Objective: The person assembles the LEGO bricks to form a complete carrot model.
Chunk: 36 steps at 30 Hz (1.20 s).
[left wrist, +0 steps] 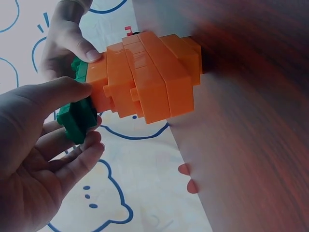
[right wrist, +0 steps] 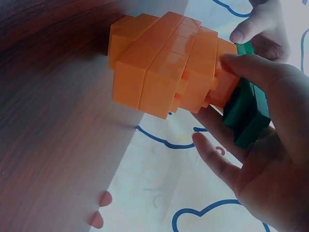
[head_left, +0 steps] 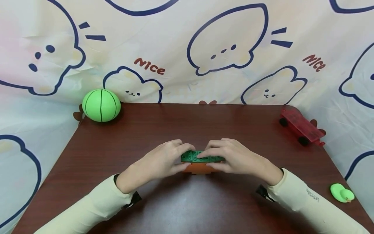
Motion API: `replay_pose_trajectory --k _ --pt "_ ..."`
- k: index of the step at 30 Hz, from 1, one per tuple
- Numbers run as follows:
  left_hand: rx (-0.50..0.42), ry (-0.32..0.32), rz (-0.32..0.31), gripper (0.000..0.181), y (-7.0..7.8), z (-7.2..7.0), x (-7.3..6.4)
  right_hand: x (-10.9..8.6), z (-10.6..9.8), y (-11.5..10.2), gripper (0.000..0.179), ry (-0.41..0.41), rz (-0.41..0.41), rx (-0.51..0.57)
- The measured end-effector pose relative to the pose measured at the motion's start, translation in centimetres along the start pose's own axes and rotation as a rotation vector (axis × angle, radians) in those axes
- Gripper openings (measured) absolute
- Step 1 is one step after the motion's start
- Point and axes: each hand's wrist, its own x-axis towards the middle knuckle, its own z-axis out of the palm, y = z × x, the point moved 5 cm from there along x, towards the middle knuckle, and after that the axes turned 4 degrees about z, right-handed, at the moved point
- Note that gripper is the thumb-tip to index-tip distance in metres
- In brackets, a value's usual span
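A model built of toy bricks stands on the table between both hands, with stacked orange bricks (left wrist: 149,77) forming its stepped body and green bricks (head_left: 193,156) with studs on top. The left hand (head_left: 165,159) grips the model's left end, its thumb where green meets orange and its fingers curled over the far side. At the other end, the right hand (head_left: 233,157) holds it the same way, thumb against the orange bricks in the right wrist view and fingers over the green top. Much of the far side is hidden from the head view.
A green ball (head_left: 101,105) with black lines sits at the table's back left corner. Toward the back right lies a translucent red toy car (head_left: 302,125) with black wheels. One green rubber duck (head_left: 342,193) is near the right edge. Patterned cloth (head_left: 175,84) hangs behind the table (head_left: 140,123).
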Motion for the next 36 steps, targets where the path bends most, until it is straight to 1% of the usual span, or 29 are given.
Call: replay_pose_trajectory --k 4,7,11,12,14,16,18,21,25,27,29,31,33,36 --pt "-0.019 -0.011 -0.005 0.042 -0.1 -0.1 0.0 0.1 -0.1 0.0 0.034 -0.01 -0.006 -0.002" --pt "-0.066 -0.033 -0.032 0.056 -0.5 -0.1 -0.1 0.2 -0.1 0.0 0.034 -0.024 -0.005 0.001" --pt "-0.184 -0.07 -0.11 0.085 -1.7 0.0 -0.5 0.2 -0.1 0.1 0.035 -0.041 0.009 0.005" --pt "-0.21 -0.086 -0.137 0.089 -2.1 0.1 -0.7 0.2 0.0 0.2 0.035 -0.044 0.013 0.004" --pt "-0.25 -0.133 -0.189 0.092 -2.9 0.5 -1.2 0.2 0.0 0.2 0.035 -0.051 0.019 0.0" --pt "-0.272 -0.194 -0.229 0.087 -3.5 1.0 -1.6 0.1 0.0 0.2 0.036 -0.057 0.023 -0.01" --pt "-0.281 -0.246 -0.252 0.077 -3.9 1.7 -2.0 0.1 0.1 0.1 0.036 -0.06 0.018 -0.016" --pt "-0.309 -0.274 -0.249 0.063 -4.1 2.5 -2.2 0.1 0.1 0.1 0.036 -0.057 0.016 -0.016" --pt "-0.348 -0.266 -0.229 0.047 -4.0 3.8 -2.1 0.1 0.0 0.0 0.036 -0.064 0.029 -0.004" --pt "-0.372 -0.258 -0.222 0.042 -4.0 4.4 -2.0 0.1 0.0 0.0 0.036 -0.068 0.036 0.007" --pt "-0.399 -0.236 -0.216 0.038 -4.0 4.9 -1.9 0.1 0.1 -0.1 0.038 -0.071 0.041 0.023" --pt "-0.43 -0.201 -0.205 0.034 -3.9 5.2 -1.9 -0.1 0.2 0.1 0.043 -0.074 0.061 0.073" --pt "-0.458 -0.164 -0.199 0.031 -3.9 5.4 -2.0 -0.5 0.4 0.5 0.051 -0.074 0.112 0.143" --pt "-0.487 -0.123 -0.205 0.029 -3.9 5.7 -2.2 -1.3 0.9 1.7 0.063 -0.072 0.228 0.283"
